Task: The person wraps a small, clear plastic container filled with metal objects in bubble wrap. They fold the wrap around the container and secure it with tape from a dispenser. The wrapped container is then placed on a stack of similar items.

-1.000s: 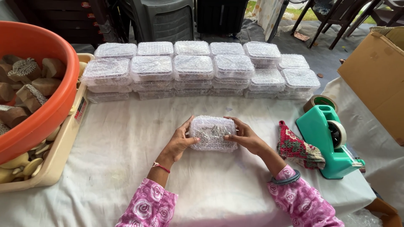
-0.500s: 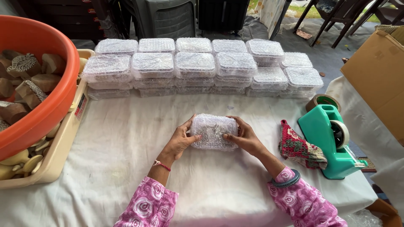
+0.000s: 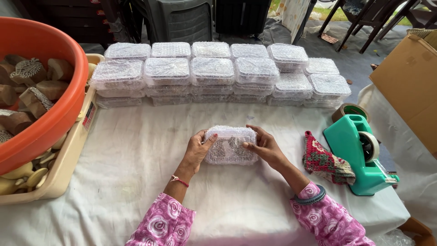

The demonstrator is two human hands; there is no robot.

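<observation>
So, standing by the table, here's the lot from biggest down:

Table: covered with a white cloth (image 3: 127, 182), a bit creased, running under everything.

Orange tub (image 3: 50, 91): huge, at the left edge, full of brown carved wooden blocks (image 3: 34, 86).

Cream tray (image 3: 63, 168): sits under the tub and holds pale wooden spoon-like pieces along its near side.

Cardboard box (image 3: 409, 86): off the right side of the table, tilted, only part of it in sight.

Stacked containers (image 3: 211, 73): clear lidded plastic boxes in rows along the far edge of the cloth, piled a few high, well apart from the hands.

Tape dispenser (image 3: 359, 155): teal, on the right, with a roll of clear tape mounted and a brown roll just behind it.

Crochet cloth (image 3: 325, 161): red and green, lying just beside the dispenser, near the right forearm.

Clear container (image 3: 230, 145): the one being handled, in the middle of the cloth, flat on the table and right between the two hands, something patterned showing through the lid.

Left hand (image 3: 196, 152): grasping the left end of the container, thumb up on the lid, fingers curled around the side.

Right hand (image 3: 266, 148): grasping the right end the same way, thumb pressed on the lid, fingers wrapped around the far corner.

Sleeves: pink floral, with a red thread on the left wrist and bangles on the right.
</observation>
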